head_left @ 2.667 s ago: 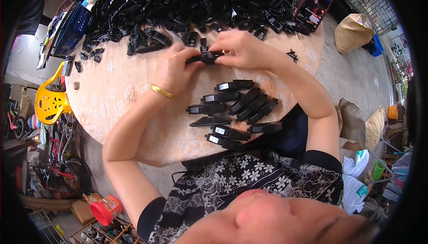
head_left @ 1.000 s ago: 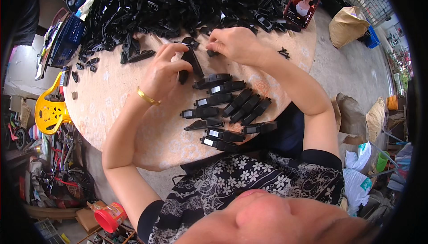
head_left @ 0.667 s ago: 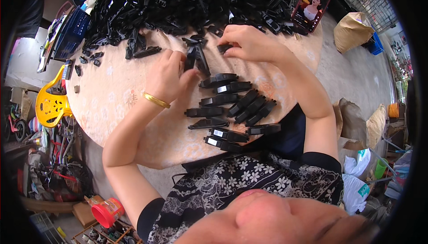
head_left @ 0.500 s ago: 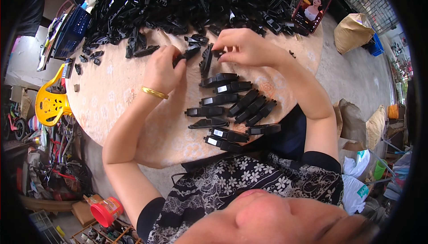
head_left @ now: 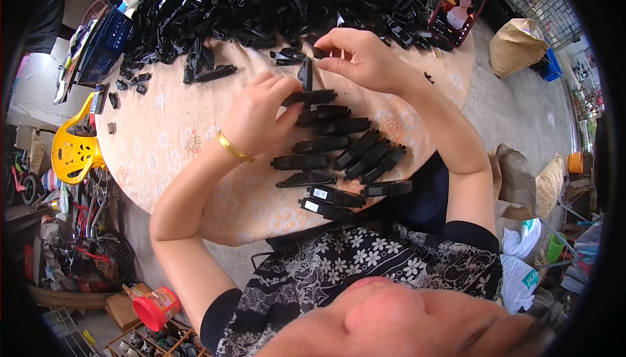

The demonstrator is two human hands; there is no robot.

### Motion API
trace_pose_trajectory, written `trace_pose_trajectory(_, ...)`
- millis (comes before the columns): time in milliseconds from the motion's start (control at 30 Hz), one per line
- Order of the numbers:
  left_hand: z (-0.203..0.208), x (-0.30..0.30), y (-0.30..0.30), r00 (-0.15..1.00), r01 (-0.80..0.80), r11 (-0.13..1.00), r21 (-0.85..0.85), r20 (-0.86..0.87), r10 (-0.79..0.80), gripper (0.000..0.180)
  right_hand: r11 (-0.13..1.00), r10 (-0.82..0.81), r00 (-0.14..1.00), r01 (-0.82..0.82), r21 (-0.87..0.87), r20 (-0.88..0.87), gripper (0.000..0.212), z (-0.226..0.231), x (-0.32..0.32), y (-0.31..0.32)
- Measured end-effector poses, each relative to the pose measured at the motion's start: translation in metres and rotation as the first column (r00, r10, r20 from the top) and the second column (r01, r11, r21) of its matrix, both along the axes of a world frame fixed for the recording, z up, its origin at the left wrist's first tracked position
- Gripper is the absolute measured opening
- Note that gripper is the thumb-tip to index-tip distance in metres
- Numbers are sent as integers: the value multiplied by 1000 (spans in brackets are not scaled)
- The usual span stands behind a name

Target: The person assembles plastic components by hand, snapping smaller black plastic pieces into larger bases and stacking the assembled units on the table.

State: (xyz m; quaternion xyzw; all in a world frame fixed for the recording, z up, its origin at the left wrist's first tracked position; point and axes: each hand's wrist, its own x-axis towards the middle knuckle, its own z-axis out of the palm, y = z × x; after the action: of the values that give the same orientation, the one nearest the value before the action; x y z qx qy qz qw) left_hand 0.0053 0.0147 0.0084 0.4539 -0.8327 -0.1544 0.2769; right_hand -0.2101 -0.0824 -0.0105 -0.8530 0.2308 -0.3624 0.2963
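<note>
My left hand [head_left: 264,110], with a gold bangle at its wrist, has its thumb and fingers closed on the end of a slim black plastic part [head_left: 318,97]. That part lies at the far end of a group of similar black parts [head_left: 319,144] on the table. Farther off, my right hand [head_left: 362,60] pinches a small black piece [head_left: 319,52], mostly hidden by its fingers. Between the hands another narrow black part [head_left: 305,73] points away from me. Several grouped parts lie in a column, and three slanted ones [head_left: 370,155] sit to its right.
A large heap of black plastic parts [head_left: 274,5] covers the table's far side. A phone [head_left: 458,8] playing video stands at the heap's right. The round table has a peach floral cloth [head_left: 156,161]. A yellow chair [head_left: 75,142] is at the left, a sack [head_left: 518,47] at the right.
My left hand has come nearer and to the right, bringing a black part to the far end of the group. My right hand has shifted slightly away from me.
</note>
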Motion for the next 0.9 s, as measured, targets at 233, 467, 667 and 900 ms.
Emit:
trace_pose_trajectory(233,-6,6,-11,947,-176,962,-210,232,224,19,999,34,999,-34,-1,-19,27,-1,1,3)
trace_pose_trajectory(467,-3,8,-6,975,-57,959,-279,193,114,16,981,71,997,-71,-179,-9,27,-3,-1,-2)
trace_pose_trajectory(667,-15,2,-3,981,-154,987,-55,112,159,16,969,134,960,-179,-169,-247,23,1,-6,7)
trace_pose_trajectory(900,-12,7,-7,985,-158,981,114,88,149,19,940,107,961,-181,-288,-253,22,-4,-1,8)
